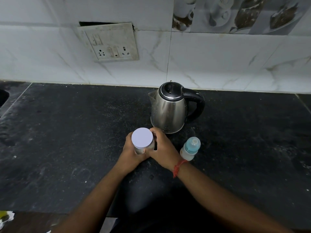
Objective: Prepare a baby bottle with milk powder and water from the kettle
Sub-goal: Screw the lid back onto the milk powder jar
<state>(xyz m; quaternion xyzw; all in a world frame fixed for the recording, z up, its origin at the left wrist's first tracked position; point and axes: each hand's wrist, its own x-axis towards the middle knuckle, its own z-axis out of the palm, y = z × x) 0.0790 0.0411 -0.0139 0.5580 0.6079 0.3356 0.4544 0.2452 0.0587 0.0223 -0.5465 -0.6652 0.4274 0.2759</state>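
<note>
I'm clamping the powder jar (143, 145) mid-frame, left hand (133, 151) wrapping its body, right hand (161, 145) pinching its white lid (142, 138); unscrewing likely next.

A shiny kettle (169, 109) is sitting mid-frame. A white-lidded jar (143, 142) is standing below it. A baby bottle (191, 148) is leaning just right.

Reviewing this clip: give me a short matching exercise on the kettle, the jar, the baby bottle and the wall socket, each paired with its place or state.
Things:
1. kettle
2. jar
3. baby bottle
4. socket plate

States:
A. gripped by both hands
B. on the tiled wall
C. upright beside the right wrist, teat on
D. at the back, lid closed

Pairs: 1-D, 2-A, 3-C, 4-B
</note>
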